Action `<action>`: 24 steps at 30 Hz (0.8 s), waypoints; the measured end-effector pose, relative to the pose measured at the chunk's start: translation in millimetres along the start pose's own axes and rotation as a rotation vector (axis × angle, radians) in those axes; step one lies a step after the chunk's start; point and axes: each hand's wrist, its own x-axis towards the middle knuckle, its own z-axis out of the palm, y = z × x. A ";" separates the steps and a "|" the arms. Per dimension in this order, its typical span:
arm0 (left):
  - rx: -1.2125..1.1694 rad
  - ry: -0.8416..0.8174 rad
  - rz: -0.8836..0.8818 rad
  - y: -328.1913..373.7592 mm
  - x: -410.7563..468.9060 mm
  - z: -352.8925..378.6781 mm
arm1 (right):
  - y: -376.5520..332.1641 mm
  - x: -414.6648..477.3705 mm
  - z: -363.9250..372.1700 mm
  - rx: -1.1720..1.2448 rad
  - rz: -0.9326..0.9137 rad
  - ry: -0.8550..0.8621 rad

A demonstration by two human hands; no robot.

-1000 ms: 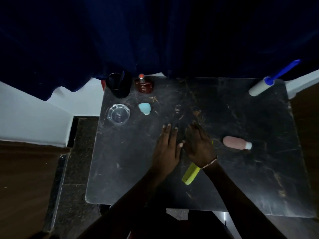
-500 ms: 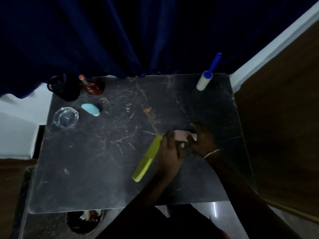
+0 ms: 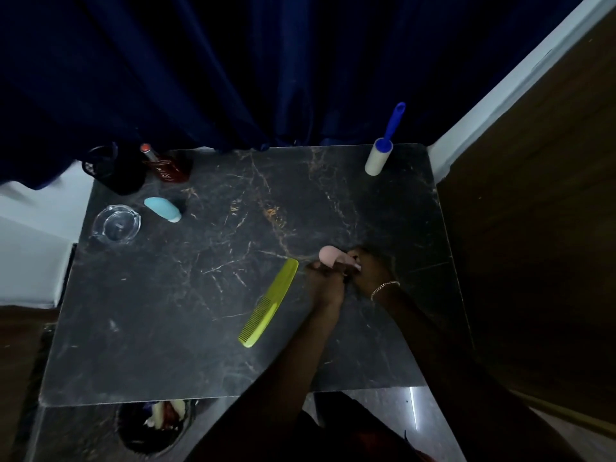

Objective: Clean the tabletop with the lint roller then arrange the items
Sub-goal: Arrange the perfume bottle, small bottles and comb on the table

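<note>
The dark marble tabletop (image 3: 206, 311) carries every item. A lint roller (image 3: 380, 156) with a white roll and blue handle lies at the far right corner, untouched. My left hand (image 3: 325, 283) and my right hand (image 3: 370, 273) meet at mid-right, both closed around a small pink bottle (image 3: 328, 256) whose rounded end sticks out to the left. A yellow-green comb (image 3: 270, 301) lies diagonally just left of my left hand, apart from it.
At the far left stand a black cup (image 3: 115, 171), a red-brown perfume bottle (image 3: 168, 166), a light blue bottle (image 3: 162, 209) on its side and a glass ashtray (image 3: 116, 224). A blue curtain (image 3: 266, 68) hangs behind. A bin (image 3: 155, 425) sits below the near edge; a wooden panel (image 3: 540, 228) stands on the right.
The view swung right. My hands left the table's middle and the comb, went right to the pink bottle and took hold of it; it now tilts off the surface.
</note>
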 end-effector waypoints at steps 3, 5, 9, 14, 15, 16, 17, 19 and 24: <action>-0.044 -0.055 -0.027 -0.9 -0.8 -6.9 | 1.5 -4.0 2.4 0.019 0.028 0.017; -0.049 -0.102 -0.031 1.7 -0.2 -16.1 | -0.7 -5.9 4.8 0.053 0.035 0.030; -0.022 -0.154 0.013 11.5 4.0 -44.6 | -18.1 -11.7 10.5 0.115 -0.001 0.064; 0.146 -0.180 0.142 37.2 17.7 -90.7 | -61.4 -17.2 31.7 0.207 -0.006 0.087; 0.169 -0.167 0.179 43.7 20.8 -100.8 | -72.5 -16.7 38.0 0.208 -0.020 0.086; 0.192 -0.152 0.209 49.2 23.6 -109.9 | -82.6 -15.9 43.5 0.216 -0.036 0.079; 0.207 -0.138 0.230 54.4 27.8 -121.6 | -94.3 -14.3 51.0 0.220 -0.055 0.065; 0.227 -0.143 0.248 65.1 36.3 -145.9 | -117.2 -11.8 65.9 0.179 -0.100 0.052; 0.258 -0.142 0.301 95.2 60.5 -204.2 | -175.1 -2.4 106.4 0.145 -0.199 0.064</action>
